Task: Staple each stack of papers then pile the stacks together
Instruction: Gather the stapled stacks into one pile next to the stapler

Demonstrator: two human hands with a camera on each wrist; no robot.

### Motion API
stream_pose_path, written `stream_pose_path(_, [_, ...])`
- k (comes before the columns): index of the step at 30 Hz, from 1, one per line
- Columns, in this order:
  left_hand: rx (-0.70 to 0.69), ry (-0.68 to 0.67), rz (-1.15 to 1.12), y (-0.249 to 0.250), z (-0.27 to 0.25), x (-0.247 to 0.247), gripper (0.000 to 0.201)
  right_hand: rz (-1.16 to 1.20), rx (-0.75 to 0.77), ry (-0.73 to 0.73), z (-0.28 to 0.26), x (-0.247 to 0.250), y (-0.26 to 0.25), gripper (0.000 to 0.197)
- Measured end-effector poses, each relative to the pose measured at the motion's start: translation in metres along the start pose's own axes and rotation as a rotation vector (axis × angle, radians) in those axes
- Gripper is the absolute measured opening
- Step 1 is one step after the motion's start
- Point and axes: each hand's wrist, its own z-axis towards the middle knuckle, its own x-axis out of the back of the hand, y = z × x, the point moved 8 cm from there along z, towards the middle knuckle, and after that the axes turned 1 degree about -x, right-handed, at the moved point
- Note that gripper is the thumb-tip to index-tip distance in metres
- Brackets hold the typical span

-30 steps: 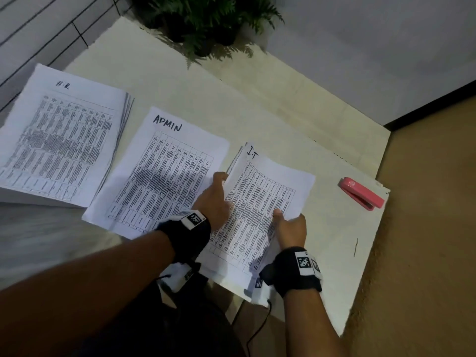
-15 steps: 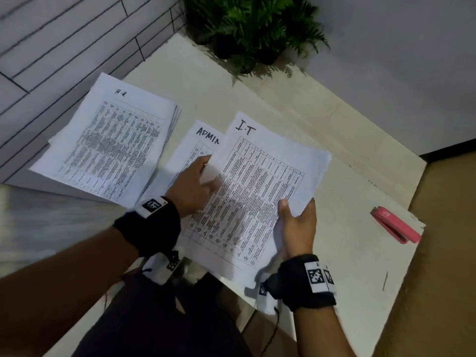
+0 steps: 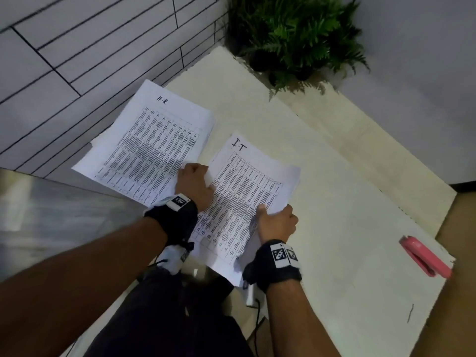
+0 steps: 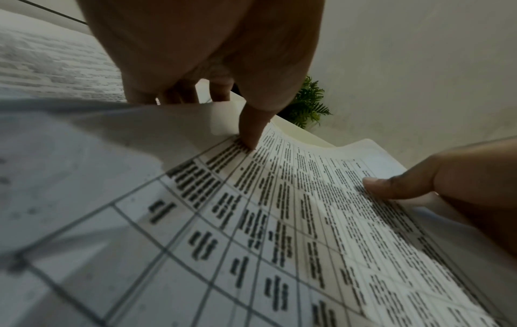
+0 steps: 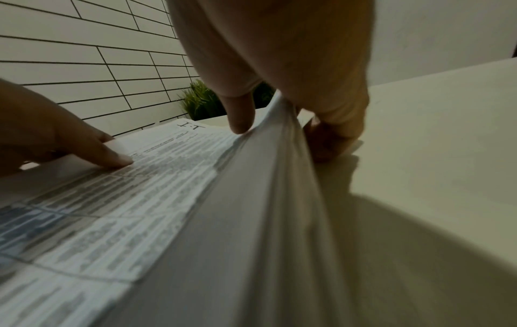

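Both hands hold the I.T stack (image 3: 247,186), printed tables with "I.T" handwritten at its top. My left hand (image 3: 197,180) pinches its left edge, thumb (image 4: 251,132) on top and fingers under the sheets. My right hand (image 3: 274,216) grips the right edge, thumb (image 5: 240,119) on top and fingers curled beneath, so that edge bends upward. The H.R stack (image 3: 154,143) lies just to the left, partly over the table's edge. No ADMIN stack shows; the I.T stack lies where it was. The pink stapler (image 3: 426,256) sits at the table's right corner, far from both hands.
The cream table (image 3: 334,202) runs to a near-right edge by the stapler. A potted fern (image 3: 296,39) stands at the far corner. A tiled wall (image 3: 77,60) borders the left side. A small dark mark (image 3: 410,313) lies near the front edge.
Both hands carried the I.T stack leftward from its own spot onto the ADMIN stack, which it now covers. The view has swung toward the wall.
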Motion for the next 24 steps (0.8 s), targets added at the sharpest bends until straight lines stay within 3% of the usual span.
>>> stream_pose_path(6, [0.065,-0.066,-0.105,-0.003,0.003,-0.006,0.066,0.281,-0.048,-0.150,-0.002,-0.014,-0.004,0.090])
stream_pose_path(9, [0.129,-0.128,-0.226,-0.003,0.004,-0.009,0.076,0.282,-0.105,-0.165,-0.002,-0.010,-0.003,0.074])
stream_pose_path(12, [0.109,-0.198,-0.318,0.003,0.001,-0.013,0.065,0.313,-0.087,-0.100,-0.002,0.007,-0.003,0.055])
stream_pose_path(14, [0.033,-0.200,-0.322,0.008,-0.003,-0.011,0.052,0.271,-0.005,-0.072,-0.003,0.017,-0.011,0.040])
stream_pose_path(17, [-0.039,-0.193,-0.453,0.016,-0.010,0.002,0.049,0.244,0.136,-0.027,-0.010,0.040,-0.032,0.028])
stream_pose_path(21, [-0.094,-0.137,-0.675,0.022,-0.017,0.044,0.052,0.344,0.386,0.026,-0.036,0.069,-0.082,0.028])
stream_pose_path(24, [-0.086,-0.028,-0.683,0.011,-0.012,0.088,0.046,0.409,0.467,-0.035,-0.046,0.055,-0.116,0.030])
